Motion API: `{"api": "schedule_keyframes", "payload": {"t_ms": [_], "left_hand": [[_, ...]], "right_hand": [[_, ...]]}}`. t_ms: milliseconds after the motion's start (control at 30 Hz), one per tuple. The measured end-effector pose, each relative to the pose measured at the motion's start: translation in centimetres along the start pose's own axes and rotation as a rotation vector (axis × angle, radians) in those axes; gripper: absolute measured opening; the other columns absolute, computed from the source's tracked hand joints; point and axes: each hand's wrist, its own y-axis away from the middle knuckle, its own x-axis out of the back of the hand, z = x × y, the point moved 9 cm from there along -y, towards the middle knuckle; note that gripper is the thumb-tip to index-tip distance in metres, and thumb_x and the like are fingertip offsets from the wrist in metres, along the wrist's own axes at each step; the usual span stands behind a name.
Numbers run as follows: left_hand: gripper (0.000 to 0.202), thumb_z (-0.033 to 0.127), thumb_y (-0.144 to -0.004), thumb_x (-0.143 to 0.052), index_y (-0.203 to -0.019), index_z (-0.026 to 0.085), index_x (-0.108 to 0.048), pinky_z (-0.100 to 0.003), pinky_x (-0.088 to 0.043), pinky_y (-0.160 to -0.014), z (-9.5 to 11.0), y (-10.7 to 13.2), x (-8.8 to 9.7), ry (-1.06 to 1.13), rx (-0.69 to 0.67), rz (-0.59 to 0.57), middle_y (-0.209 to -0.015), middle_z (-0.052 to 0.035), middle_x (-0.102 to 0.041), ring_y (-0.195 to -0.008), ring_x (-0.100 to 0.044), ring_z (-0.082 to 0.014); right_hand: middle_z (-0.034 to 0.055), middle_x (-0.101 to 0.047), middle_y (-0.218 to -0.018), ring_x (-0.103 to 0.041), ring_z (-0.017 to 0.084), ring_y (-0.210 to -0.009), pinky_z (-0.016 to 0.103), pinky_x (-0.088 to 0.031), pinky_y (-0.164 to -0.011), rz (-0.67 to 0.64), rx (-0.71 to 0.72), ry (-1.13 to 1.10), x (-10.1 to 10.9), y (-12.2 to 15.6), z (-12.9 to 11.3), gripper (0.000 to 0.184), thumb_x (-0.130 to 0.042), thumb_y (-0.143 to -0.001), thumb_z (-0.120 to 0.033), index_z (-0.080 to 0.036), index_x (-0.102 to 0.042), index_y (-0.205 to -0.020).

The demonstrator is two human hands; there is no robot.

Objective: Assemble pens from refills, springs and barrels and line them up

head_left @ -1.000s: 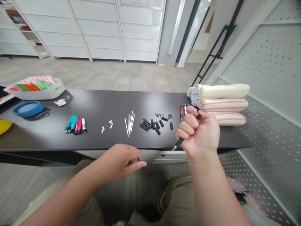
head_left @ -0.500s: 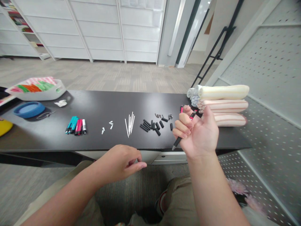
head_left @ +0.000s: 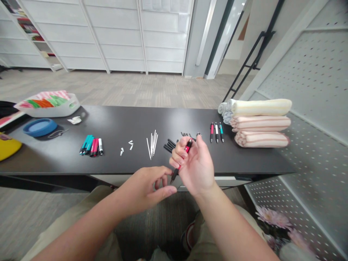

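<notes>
My right hand (head_left: 193,165) is closed around a red and black pen (head_left: 182,159), tip pointing down and left, in front of the black table's (head_left: 114,123) near edge. My left hand (head_left: 148,185) hovers just left of the pen tip, fingers loosely curled with thumb and forefinger apart, holding nothing. Behind the hands lie black pen grips (head_left: 169,145), white refill tubes (head_left: 152,143) and small white tips (head_left: 127,146). Three assembled pens (head_left: 216,131) lie at the right.
Coloured pen barrels (head_left: 91,145) lie at the left. A blue dish (head_left: 39,127), a white basket (head_left: 50,105) and a yellow object (head_left: 8,146) stand at the far left. Rolled towels (head_left: 258,121) are stacked at the right. A pegboard wall (head_left: 312,108) runs along the right.
My right hand carried the pen from the right side of the table leftward and down toward my left hand. Three pens behind it are now uncovered. The left hand's fingers opened slightly.
</notes>
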Motion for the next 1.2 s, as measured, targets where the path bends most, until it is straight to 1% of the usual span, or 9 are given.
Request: {"api": "schedule_keyframes", "payload": {"t_ms": [67, 133, 333, 533, 733, 867, 933, 1067, 1200], "left_hand": [[0.031, 0.042, -0.103, -0.06, -0.082, 0.018, -0.057, -0.025, -0.032, -0.061, 0.0, -0.1, 0.0, -0.018, 0.001, 0.027, -0.071, 0.0047, -0.054, -0.063, -0.047, -0.0105], [0.038, 0.038, -0.104, -0.056, -0.073, 0.018, -0.048, -0.026, -0.029, -0.06, 0.0, -0.3, 0.0, -0.041, 0.006, 0.04, -0.067, 0.0049, -0.048, -0.062, -0.043, -0.0103], [0.034, 0.034, -0.105, -0.053, -0.075, 0.018, -0.049, -0.026, -0.03, -0.062, -0.5, -0.4, 0.3, -0.025, 0.032, 0.055, -0.07, 0.004, -0.052, -0.065, -0.044, -0.0109], [0.025, 0.031, -0.103, -0.056, -0.082, 0.018, -0.058, -0.026, -0.033, -0.066, -0.4, -0.4, -0.5, -0.012, 0.009, 0.015, -0.076, 0.0022, -0.059, -0.069, -0.051, -0.0128], [0.025, 0.026, -0.099, -0.059, -0.077, 0.018, -0.052, -0.026, -0.031, -0.064, -0.1, -0.6, -0.3, -0.021, 0.003, 0.05, -0.072, 0.0039, -0.054, -0.066, -0.046, -0.0111], [0.029, 0.028, -0.098, -0.061, -0.074, 0.018, -0.048, -0.026, -0.03, -0.062, 0.1, -0.5, -0.1, 0.012, 0.006, 0.067, -0.069, 0.005, -0.048, -0.064, -0.042, -0.0106], [0.029, 0.028, -0.098, -0.061, -0.074, 0.018, -0.048, -0.026, -0.03, -0.061, 0.1, -0.5, 0.0, 0.024, 0.011, 0.069, -0.068, 0.0052, -0.047, -0.063, -0.041, -0.0106], [0.027, 0.029, -0.097, -0.062, -0.075, 0.018, -0.052, -0.026, -0.029, -0.061, -0.2, -0.5, -0.4, 0.018, 0.035, 0.041, -0.069, 0.0049, -0.048, -0.065, -0.042, -0.0109], [0.026, 0.028, -0.096, -0.063, -0.075, 0.018, -0.053, -0.026, -0.028, -0.061, -0.4, -0.5, -0.5, 0.013, 0.048, 0.029, -0.069, 0.0047, -0.049, -0.065, -0.042, -0.011]], "right_hand": [[-0.0064, -0.033, -0.066, -0.03, 0.011, -0.055, 0.022, -0.038, -0.055, -0.002, -0.021, -0.002, -0.3, 0.2, 1.3, 0.04, -0.059, -0.1, -0.059, -0.023, -0.057, -0.081], [-0.0059, -0.034, -0.066, -0.03, 0.012, -0.056, 0.023, -0.038, -0.057, -0.007, -0.033, -0.003, -0.5, 0.3, 2.1, 0.042, -0.059, -0.1, -0.059, -0.023, -0.056, -0.079], [-0.0051, -0.034, -0.066, -0.031, 0.013, -0.059, 0.023, -0.038, -0.059, -0.04, -0.054, -0.017, -0.5, 0.5, 2.4, 0.037, -0.054, -0.101, -0.049, -0.022, -0.053, -0.075], [-0.0093, -0.024, -0.057, -0.014, 0.011, -0.05, 0.019, -0.026, -0.047, -0.033, -0.007, -0.026, -0.7, 0.8, 2.2, 0.021, -0.053, -0.094, -0.036, -0.024, -0.049, -0.077], [-0.009, -0.026, -0.058, -0.017, 0.011, -0.051, 0.019, -0.027, -0.047, -0.017, 0.0, -0.028, -0.6, 0.8, 2.1, 0.029, -0.055, -0.097, -0.043, -0.024, -0.048, -0.077], [-0.0087, -0.027, -0.059, -0.017, 0.01, -0.051, 0.019, -0.026, -0.047, -0.031, -0.013, -0.042, -0.8, 0.8, 2.0, 0.032, -0.054, -0.1, -0.046, -0.024, -0.05, -0.077], [-0.0088, -0.027, -0.058, -0.017, 0.01, -0.05, 0.019, -0.025, -0.046, -0.04, -0.012, -0.047, -0.9, 0.7, 1.9, 0.031, -0.053, -0.1, -0.043, -0.023, -0.049, -0.077], [-0.0102, -0.024, -0.055, -0.012, 0.01, -0.049, 0.019, -0.023, -0.044, -0.031, -0.026, -0.043, -0.7, 0.7, 2.0, 0.019, -0.055, -0.093, -0.034, -0.024, -0.048, -0.078], [-0.0112, -0.021, -0.055, -0.009, 0.01, -0.049, 0.019, -0.021, -0.043, -0.015, -0.03, -0.041, -0.4, 0.7, 2.1, 0.016, -0.054, -0.093, -0.035, -0.025, -0.05, -0.082]]}}
